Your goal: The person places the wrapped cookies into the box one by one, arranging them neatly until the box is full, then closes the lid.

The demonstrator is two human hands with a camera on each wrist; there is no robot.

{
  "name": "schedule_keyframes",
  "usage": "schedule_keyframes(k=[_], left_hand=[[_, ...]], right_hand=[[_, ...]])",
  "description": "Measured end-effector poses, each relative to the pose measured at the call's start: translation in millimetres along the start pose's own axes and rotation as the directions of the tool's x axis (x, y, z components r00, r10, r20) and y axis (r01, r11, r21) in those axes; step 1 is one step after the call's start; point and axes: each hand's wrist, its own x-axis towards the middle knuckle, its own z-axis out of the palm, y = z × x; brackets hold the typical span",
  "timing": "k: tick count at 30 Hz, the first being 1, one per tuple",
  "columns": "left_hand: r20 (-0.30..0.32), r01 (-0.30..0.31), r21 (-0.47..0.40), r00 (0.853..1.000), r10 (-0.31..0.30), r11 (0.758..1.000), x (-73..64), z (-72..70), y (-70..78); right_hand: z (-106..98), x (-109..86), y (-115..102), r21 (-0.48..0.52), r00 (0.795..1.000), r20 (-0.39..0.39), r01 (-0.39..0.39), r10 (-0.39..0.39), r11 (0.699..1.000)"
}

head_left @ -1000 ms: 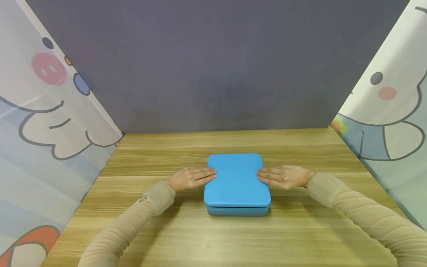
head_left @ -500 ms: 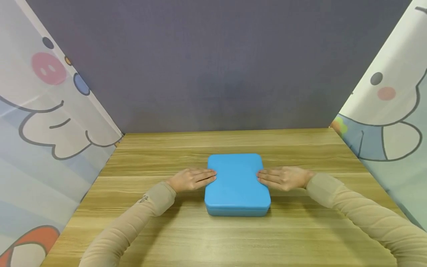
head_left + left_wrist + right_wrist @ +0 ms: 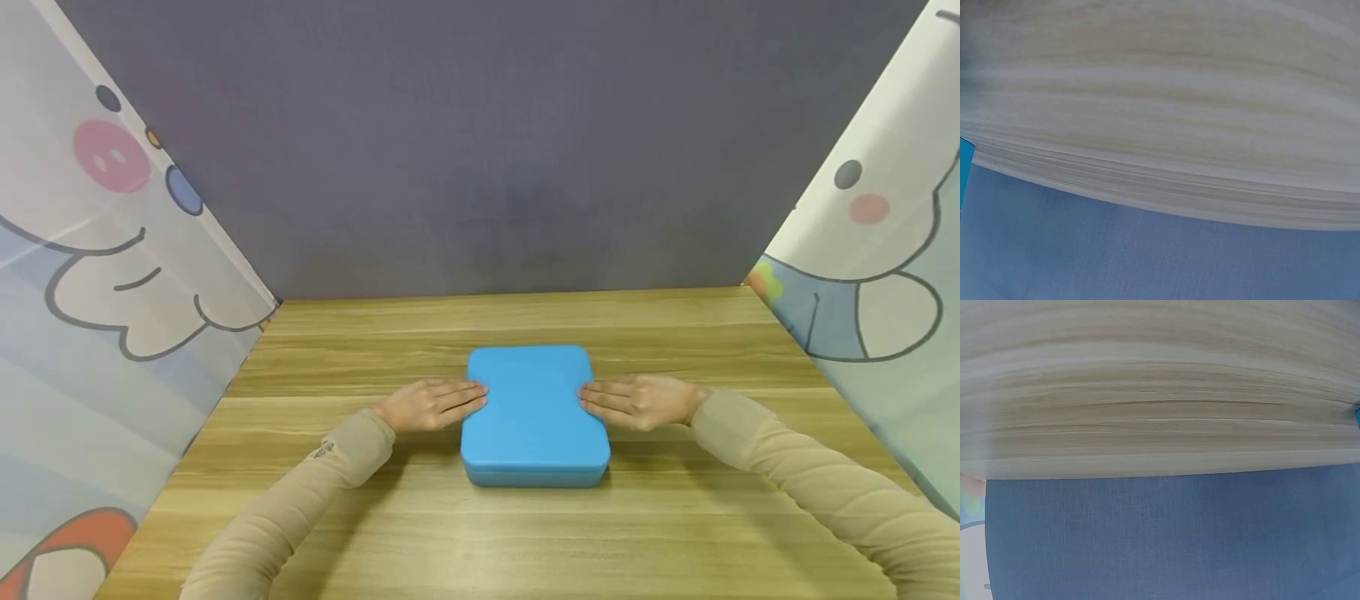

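A blue lidded box (image 3: 535,425) lies flat on the wooden table, its lid meeting the base along the front edge. From the left side, my left hand (image 3: 432,405) rests straight fingers on the lid's left edge. Opposite it, the straight fingers of my right hand (image 3: 643,402) press on the right edge. Both thumbs are hidden. Only a sliver of the blue box (image 3: 965,165) shows at the left border of the left wrist view. The right wrist view catches a small bit of the box (image 3: 1358,417) at its right border.
The wooden table (image 3: 360,533) reaches back to a dark grey panel (image 3: 480,150). Cartoon-printed curtains flank it, one on the left (image 3: 150,300) and one on the right (image 3: 892,250). No other objects are seen on the tabletop.
One second ago a dark gap showed between lid and base at the front. The lid's front has since come down and the gap has closed. Both hands stay in nearly the same place.
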Motion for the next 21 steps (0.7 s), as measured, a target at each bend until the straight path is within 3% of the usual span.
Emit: schedule_keyframes(k=[7,21], left_hand=[[0.015,-0.020,0.040,1.000,0.020,0.999,-0.7,-0.3,-0.3],[0.002,-0.044,0.076,0.999,0.044,0.996,3.3,-0.7,2.2]], right_hand=[[1.1,-0.4,-0.8,0.000,1.000,-0.012,-0.004,0.004,1.000],[6.0,-4.0,-8.5,0.017,0.993,-0.115,-0.031,0.033,0.999]])
